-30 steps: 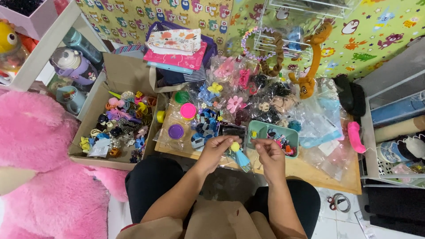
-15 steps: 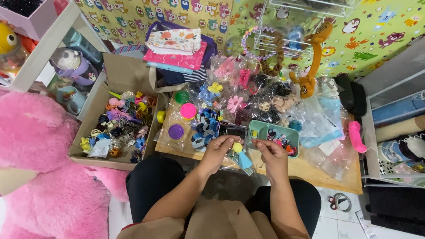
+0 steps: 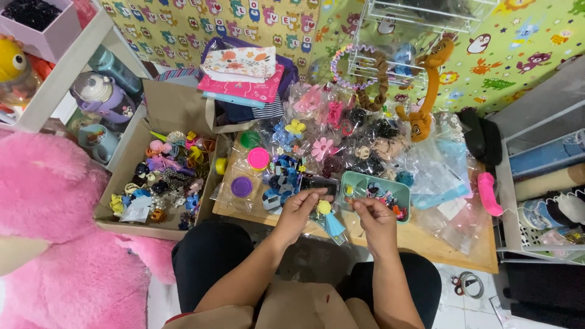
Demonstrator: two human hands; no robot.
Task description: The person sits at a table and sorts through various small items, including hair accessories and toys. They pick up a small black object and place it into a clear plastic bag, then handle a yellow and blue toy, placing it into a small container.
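Head view — left hand (image 3: 300, 210) pinches blue tassel clip (image 3: 332, 220); right hand (image 3: 373, 219) pinched, contents unclear.

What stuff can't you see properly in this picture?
- Head view: what the right hand pinches is too small to tell.
- Head view: the blue tassel charm at the left hand is partly behind the fingers.
- Head view: the pieces inside the teal tray are too tiny to name.
- Head view: the pink plush toy is cut off by the left edge.

Head view: worn on the head — looks steeply down, close over the low wooden table (image 3: 454, 253).
Frame bottom: the wearer's lap.
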